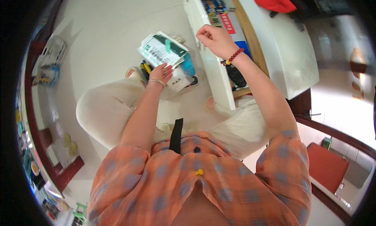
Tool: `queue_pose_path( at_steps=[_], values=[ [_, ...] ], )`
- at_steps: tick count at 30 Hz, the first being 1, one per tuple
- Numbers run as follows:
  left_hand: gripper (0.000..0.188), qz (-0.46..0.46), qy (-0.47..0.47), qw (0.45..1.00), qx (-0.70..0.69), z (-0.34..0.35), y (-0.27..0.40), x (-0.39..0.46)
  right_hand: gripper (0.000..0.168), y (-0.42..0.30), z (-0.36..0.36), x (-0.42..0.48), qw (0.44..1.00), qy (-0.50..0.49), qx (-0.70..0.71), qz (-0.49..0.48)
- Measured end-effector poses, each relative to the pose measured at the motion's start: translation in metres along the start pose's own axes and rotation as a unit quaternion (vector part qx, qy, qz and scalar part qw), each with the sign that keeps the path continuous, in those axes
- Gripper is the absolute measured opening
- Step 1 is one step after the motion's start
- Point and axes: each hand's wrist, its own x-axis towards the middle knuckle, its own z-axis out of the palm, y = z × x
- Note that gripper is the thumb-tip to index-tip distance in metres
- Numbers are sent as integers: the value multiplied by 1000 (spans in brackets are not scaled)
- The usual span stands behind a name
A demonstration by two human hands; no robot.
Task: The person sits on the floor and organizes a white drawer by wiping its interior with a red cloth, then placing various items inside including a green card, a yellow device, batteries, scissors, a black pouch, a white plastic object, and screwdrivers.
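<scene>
My left hand (161, 74) is open, fingers apart, at the near edge of a white and green packet (157, 51) bearing a printed label. That packet tops a small pile on the tiled floor. Under and beside it are a white pouch (177, 80) with writing, a blue item (189, 64) and yellow-and-black handled items (145, 67). My right hand (216, 39) is over the white front panel (210, 58) of an open drawer, fingers curled and nothing visible in them. Whether it touches the panel is unclear. Inside the drawer are a red label (227, 24), a blue item (243, 48) and a black pouch (236, 74).
The white cabinet (296, 58) stands right of the drawer, with a red cloth item (274, 1) on top. My bent knees (100, 108) flank the pile. At left, a clear bag (48, 74) lies near a dark red frame (55, 170). A red-brown panel (327, 167) is at lower right.
</scene>
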Motion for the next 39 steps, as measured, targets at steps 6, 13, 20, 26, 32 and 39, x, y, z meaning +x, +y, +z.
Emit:
queue_pose_path(
  at_steps=[6,13,20,26,32,39],
  values=[
    [29,-4,78,994,72,2,-7,-1,24,7,86,8,990,-137,-12,34],
    [19,-19,206,978,23,-47,-27,36,32,74,197,-19,933,-49,197,298],
    [15,5,143,990,5,-41,-30,37,35,81,196,-24,886,-114,243,379],
    [18,-19,162,986,-26,-14,-24,33,36,93,205,-6,837,-30,368,403],
    [18,68,304,947,84,-45,-40,65,36,152,238,-17,925,-78,163,333],
    [43,143,408,868,244,-66,-34,56,29,128,237,-24,941,-87,120,305]
  ],
)
